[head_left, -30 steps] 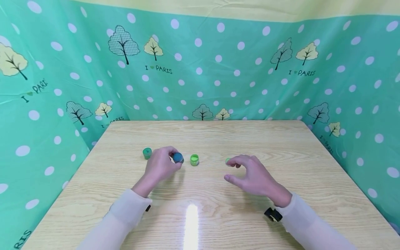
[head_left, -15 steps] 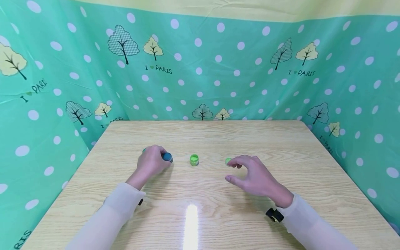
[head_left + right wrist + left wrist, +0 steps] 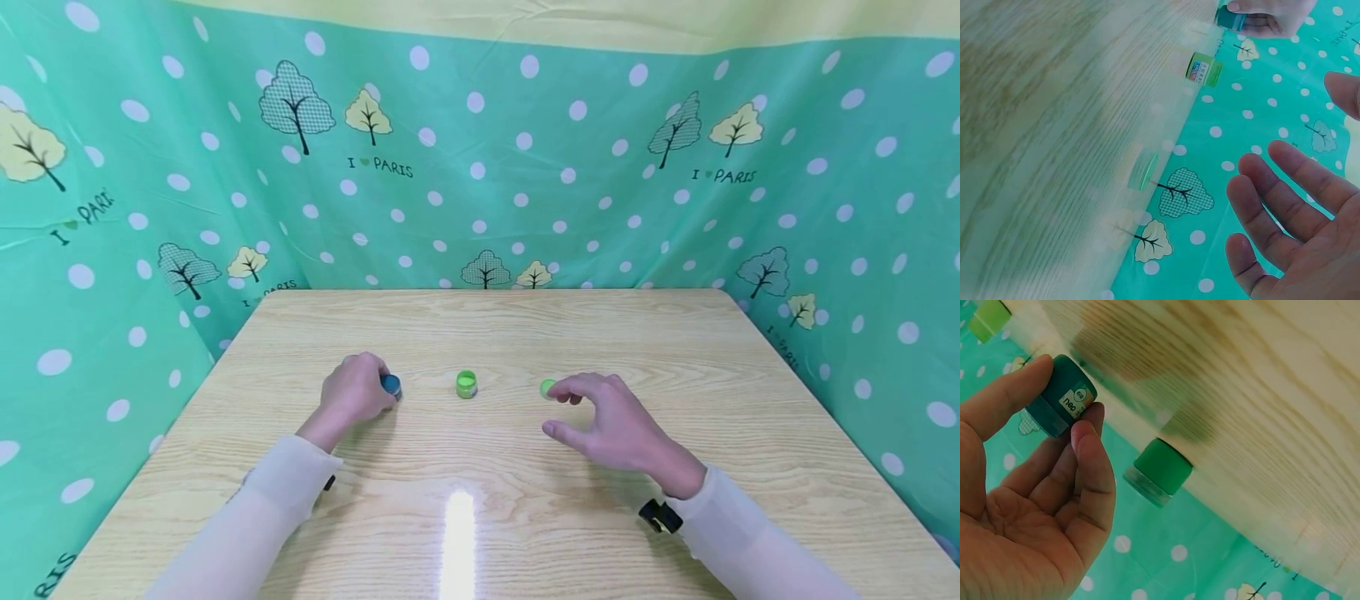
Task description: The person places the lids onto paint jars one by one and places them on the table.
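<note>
My left hand (image 3: 352, 390) pinches a small dark blue paint jar (image 3: 391, 386) between thumb and fingertips. In the left wrist view this blue jar (image 3: 1063, 397) shows a white label. Beside that hand stands a green jar (image 3: 1163, 467), which the hand hides in the head view. A light green jar (image 3: 467, 384) stands in the middle of the table with its top off. My right hand (image 3: 611, 421) hovers with spread, loosely bent fingers and holds nothing. Just beyond its fingertips lies a round light green lid (image 3: 547, 388), apart from them in the right wrist view.
The wooden table (image 3: 480, 333) ends at a green dotted curtain (image 3: 480, 167) along the back and sides. A bright strip of reflected light (image 3: 459, 542) lies on the table's near part.
My left hand has moved left with the blue jar, away from the light green jar, and now covers the green jar in the head view. The right hand has barely shifted.
</note>
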Action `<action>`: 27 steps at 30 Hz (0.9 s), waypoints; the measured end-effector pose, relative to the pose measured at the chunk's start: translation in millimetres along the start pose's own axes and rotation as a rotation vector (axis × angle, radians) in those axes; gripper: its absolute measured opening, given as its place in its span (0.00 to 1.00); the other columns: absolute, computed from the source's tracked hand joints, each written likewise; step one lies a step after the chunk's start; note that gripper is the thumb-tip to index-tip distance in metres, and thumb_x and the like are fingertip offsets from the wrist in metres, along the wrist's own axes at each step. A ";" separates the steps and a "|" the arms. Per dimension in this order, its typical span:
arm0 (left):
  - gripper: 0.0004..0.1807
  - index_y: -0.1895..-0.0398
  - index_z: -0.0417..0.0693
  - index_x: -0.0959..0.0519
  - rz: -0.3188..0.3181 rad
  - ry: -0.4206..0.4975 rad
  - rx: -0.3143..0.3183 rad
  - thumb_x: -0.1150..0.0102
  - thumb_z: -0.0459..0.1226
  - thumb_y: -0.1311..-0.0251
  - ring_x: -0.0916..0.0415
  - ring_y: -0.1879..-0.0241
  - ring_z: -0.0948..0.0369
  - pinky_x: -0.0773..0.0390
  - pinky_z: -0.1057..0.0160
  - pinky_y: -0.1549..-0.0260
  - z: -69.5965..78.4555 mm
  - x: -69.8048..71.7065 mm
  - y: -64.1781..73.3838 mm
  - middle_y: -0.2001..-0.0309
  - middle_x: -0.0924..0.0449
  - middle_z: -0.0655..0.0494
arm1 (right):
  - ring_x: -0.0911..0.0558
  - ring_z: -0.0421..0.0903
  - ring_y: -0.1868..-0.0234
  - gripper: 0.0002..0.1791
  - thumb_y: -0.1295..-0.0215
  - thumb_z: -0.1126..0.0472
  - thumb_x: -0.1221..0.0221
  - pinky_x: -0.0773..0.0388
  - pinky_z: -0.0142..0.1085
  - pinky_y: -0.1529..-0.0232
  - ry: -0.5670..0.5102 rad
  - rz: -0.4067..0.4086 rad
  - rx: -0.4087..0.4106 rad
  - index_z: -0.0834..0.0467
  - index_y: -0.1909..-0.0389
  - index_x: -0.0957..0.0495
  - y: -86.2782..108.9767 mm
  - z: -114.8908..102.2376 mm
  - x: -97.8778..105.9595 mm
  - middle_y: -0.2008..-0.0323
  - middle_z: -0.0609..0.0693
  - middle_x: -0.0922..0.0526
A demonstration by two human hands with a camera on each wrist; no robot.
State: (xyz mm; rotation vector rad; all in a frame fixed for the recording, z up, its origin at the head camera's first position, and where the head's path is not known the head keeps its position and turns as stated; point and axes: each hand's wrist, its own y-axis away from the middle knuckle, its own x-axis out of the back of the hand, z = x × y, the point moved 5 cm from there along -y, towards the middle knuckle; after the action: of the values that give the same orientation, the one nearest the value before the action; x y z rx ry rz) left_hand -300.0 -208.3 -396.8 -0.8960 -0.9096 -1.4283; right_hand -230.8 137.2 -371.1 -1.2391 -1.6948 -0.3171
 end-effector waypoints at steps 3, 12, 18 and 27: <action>0.15 0.58 0.39 0.14 -0.008 -0.014 0.000 0.23 0.35 0.48 0.21 0.58 0.49 0.19 0.49 0.64 -1.7 -0.9 0.5 0.56 0.17 0.42 | 0.20 0.43 0.55 0.23 0.40 0.48 0.28 0.33 0.48 0.47 0.000 0.000 0.002 0.55 0.47 0.15 0.1 0.1 -0.2 0.53 0.41 0.13; 0.26 0.46 0.36 0.18 0.001 -0.017 -0.013 0.23 0.36 0.47 0.22 0.51 0.44 0.18 0.44 0.58 -0.2 -2.5 3.1 0.49 0.18 0.38 | 0.20 0.44 0.55 0.23 0.40 0.48 0.28 0.32 0.48 0.46 -0.001 0.001 -0.005 0.55 0.48 0.15 0.6 0.8 -1.3 0.54 0.41 0.14; 0.33 0.38 0.36 0.22 0.026 -0.007 -0.037 0.23 0.35 0.48 0.25 0.48 0.42 0.19 0.46 0.59 6.4 -2.4 4.4 0.43 0.21 0.36 | 0.20 0.43 0.55 0.21 0.39 0.48 0.28 0.30 0.48 0.47 -0.008 -0.003 -0.017 0.52 0.48 0.15 0.9 3.3 -2.1 0.54 0.40 0.14; 0.32 0.40 0.37 0.20 0.103 0.079 -0.126 0.22 0.35 0.50 0.21 0.56 0.47 0.20 0.44 0.50 18.9 -2.8 7.5 0.42 0.18 0.38 | 0.20 0.47 0.53 0.21 0.40 0.50 0.27 0.23 0.53 0.50 -0.080 -0.003 -0.065 0.53 0.48 0.16 2.6 8.2 -1.1 0.53 0.42 0.15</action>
State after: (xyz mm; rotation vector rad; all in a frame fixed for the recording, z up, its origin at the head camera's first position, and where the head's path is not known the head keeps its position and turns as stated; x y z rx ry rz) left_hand -292.0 -190.1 -391.4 -0.9593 -0.7111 -1.4339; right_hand -233.1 143.2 -376.9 -1.3129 -1.7669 -0.3306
